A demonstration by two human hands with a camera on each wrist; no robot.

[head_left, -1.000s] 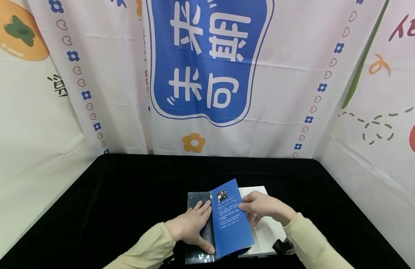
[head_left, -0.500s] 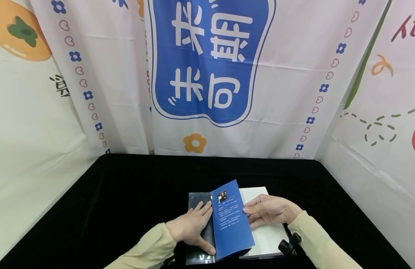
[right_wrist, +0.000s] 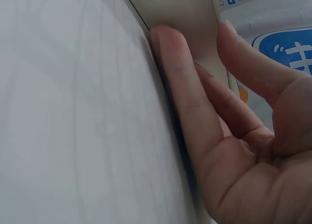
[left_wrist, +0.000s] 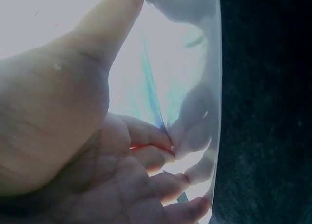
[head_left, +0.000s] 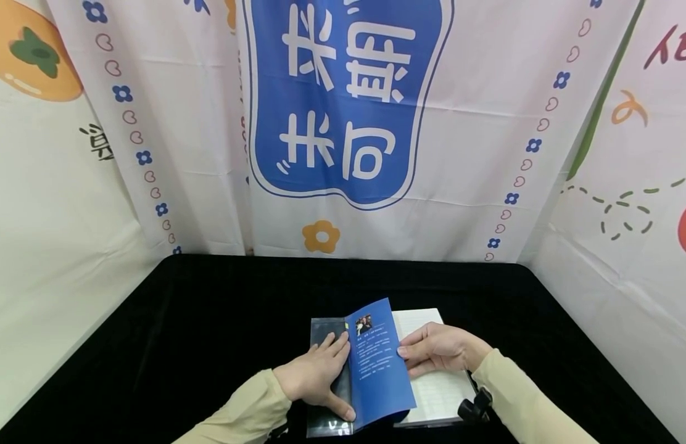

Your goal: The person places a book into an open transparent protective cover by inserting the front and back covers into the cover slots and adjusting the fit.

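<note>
An open book with lined-looking white pages (head_left: 445,394) lies on the black table. Its blue jacket flap (head_left: 379,376), printed with a small photo and white text, stands tilted up beside them. Spread on the clear plastic cover (head_left: 327,425) to the left is my left hand (head_left: 315,375), fingers straight. Through that cover, glare blurs the left wrist view. My right hand (head_left: 440,348) pinches the flap's right edge, thumb on the printed side. In the right wrist view, the fingers (right_wrist: 187,82) lie behind the flap's pale inner side (right_wrist: 187,11), next to the page (right_wrist: 63,112).
The black cloth table (head_left: 221,320) extends around the book. White printed curtains (head_left: 476,123) enclose its back and both sides. A small black device (head_left: 475,407) sits at the right wrist, over the book's lower right corner.
My right hand has turned and slid a little lower along the flap's edge, its fingers now behind the flap. The flap leans slightly further left. My left hand stays in place.
</note>
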